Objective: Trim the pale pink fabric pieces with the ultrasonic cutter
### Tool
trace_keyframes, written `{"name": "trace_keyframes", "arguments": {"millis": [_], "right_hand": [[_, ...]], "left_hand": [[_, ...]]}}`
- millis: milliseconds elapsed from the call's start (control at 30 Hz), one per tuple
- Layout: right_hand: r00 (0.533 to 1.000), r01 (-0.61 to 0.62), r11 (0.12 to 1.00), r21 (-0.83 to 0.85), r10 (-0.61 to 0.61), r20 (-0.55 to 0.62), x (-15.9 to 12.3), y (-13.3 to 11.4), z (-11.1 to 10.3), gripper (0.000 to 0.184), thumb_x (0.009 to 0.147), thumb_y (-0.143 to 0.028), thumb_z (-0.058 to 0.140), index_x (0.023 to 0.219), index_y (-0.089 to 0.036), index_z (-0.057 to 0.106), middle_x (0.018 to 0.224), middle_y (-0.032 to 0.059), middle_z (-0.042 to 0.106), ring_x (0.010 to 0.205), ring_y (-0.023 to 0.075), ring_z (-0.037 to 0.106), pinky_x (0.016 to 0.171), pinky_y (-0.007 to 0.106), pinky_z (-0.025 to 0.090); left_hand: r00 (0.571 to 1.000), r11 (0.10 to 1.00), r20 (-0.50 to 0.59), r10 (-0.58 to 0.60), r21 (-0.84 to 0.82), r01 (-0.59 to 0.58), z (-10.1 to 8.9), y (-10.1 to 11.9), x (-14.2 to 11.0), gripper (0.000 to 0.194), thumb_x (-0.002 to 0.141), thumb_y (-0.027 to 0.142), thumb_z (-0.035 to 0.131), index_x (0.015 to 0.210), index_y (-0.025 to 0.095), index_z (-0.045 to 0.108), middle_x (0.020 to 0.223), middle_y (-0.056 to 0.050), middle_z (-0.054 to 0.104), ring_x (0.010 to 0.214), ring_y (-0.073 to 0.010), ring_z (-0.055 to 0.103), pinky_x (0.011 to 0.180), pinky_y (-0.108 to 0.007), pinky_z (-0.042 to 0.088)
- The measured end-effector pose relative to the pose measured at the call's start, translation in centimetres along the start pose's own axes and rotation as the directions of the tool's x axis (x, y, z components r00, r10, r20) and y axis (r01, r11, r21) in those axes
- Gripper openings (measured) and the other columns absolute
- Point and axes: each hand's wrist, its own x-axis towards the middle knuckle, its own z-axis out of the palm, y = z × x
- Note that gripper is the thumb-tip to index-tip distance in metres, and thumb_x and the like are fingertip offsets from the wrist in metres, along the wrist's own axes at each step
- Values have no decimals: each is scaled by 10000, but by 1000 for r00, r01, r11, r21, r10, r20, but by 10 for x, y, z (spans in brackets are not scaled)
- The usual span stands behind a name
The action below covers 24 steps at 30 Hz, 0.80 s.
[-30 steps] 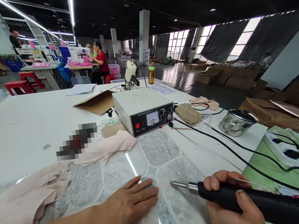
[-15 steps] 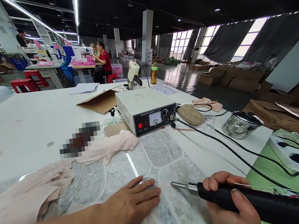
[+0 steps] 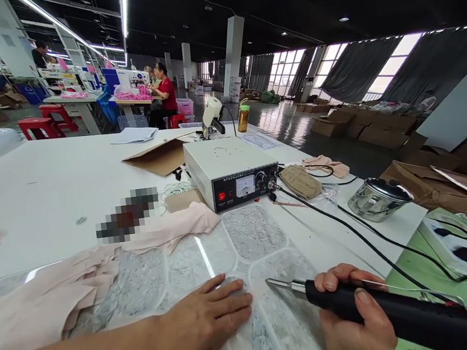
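Observation:
My left hand (image 3: 205, 326) lies flat, fingers stretched, on a pale, thin piece of fabric (image 3: 241, 347) spread over a stone-patterned mat (image 3: 261, 231). My right hand (image 3: 356, 324) is wrapped round a black ultrasonic handpiece (image 3: 412, 312). Its pointed metal tip (image 3: 278, 283) faces left, just right of my left fingertips; whether it touches the mat cannot be made out. Pale pink fabric pieces (image 3: 41, 306) lie in a loose pile to the left, and another pink piece (image 3: 188, 223) rests ahead near the control box (image 3: 233, 169) with its lit red switch.
Black cables (image 3: 351, 228) run across the table's right side past a steel lidded cup (image 3: 379, 198). Farther back stand a white device (image 3: 211, 112) and an amber bottle (image 3: 243, 118). Cardboard boxes (image 3: 452, 193) sit at the right. A person in red (image 3: 167, 95) works at a sewing machine.
My right hand and the handpiece have shifted slightly left, with the tip a little higher. My left hand stays flat in place. The view has moved slightly.

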Motion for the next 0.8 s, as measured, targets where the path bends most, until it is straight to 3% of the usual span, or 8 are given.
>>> {"name": "trace_keyframes", "arguments": {"millis": [167, 433, 633, 800], "right_hand": [[999, 20, 999, -30, -19, 34, 0, 0, -1, 84, 679, -240, 561, 759, -221, 546, 702, -24, 568, 571, 132, 505, 518, 302, 462], [997, 18, 1000, -9, -17, 71, -4, -3, 7, 91, 704, -235, 545, 791, -215, 562, 712, -24, 554, 552, 123, 499, 503, 291, 444], [988, -11, 1000, -9, 12, 156, -13, 0, 11, 78, 732, -256, 568, 800, -218, 568, 741, -22, 560, 553, 120, 510, 503, 295, 451], [987, -18, 1000, -3, 18, 162, -12, 2, 9, 84, 731, -242, 568, 810, -213, 569, 741, -20, 559, 557, 121, 514, 504, 293, 451]], "left_hand": [[1000, 1000, 17, -5, -9, 5, 2, -1, 0, 491, 946, 97, 463, 1432, 157, 430, 1468, -88, 476, 1413, -294, 353, 1197, -468, 231], [995, 999, -95, 6, -43, -11, 11, -2, -4, 402, 998, 146, 405, 1394, 142, 472, 1421, -97, 533, 1389, -280, 399, 1186, -463, 256], [998, 1000, -55, 7, -23, -8, 10, -1, -3, 384, 1007, 148, 376, 1372, 110, 489, 1452, -108, 495, 1402, -294, 375, 1184, -477, 249], [999, 999, -52, 16, -27, -17, 9, -2, -3, 395, 1000, 150, 387, 1384, 115, 476, 1449, -110, 497, 1407, -292, 366, 1188, -471, 237]]}}
